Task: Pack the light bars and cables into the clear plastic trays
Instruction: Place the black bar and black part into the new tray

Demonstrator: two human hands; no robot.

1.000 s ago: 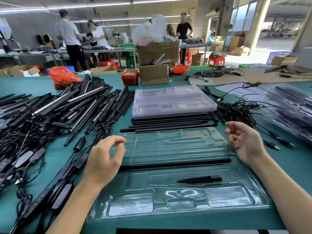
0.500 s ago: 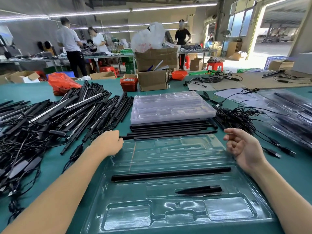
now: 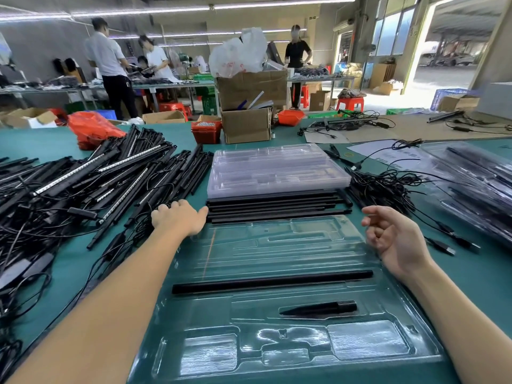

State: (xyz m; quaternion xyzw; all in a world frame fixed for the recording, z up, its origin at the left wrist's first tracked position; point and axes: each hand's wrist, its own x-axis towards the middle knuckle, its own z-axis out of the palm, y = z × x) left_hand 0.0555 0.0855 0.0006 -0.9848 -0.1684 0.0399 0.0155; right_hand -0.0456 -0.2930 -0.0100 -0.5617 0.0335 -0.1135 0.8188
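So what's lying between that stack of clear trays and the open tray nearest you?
In the head view, a row of loose black bars lies on the mat between the tray stack and the open tray.

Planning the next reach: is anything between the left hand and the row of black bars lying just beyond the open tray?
Nothing visible. The left hand is beside the left ends of the black bars, thumb nearly at them, with only bare green table between. The open tray lies nearer the person.

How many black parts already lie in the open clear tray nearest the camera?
2: a long black bar lying across the middle of the tray, and a shorter pointed black piece in the recess nearer the camera. The other recesses appear empty.
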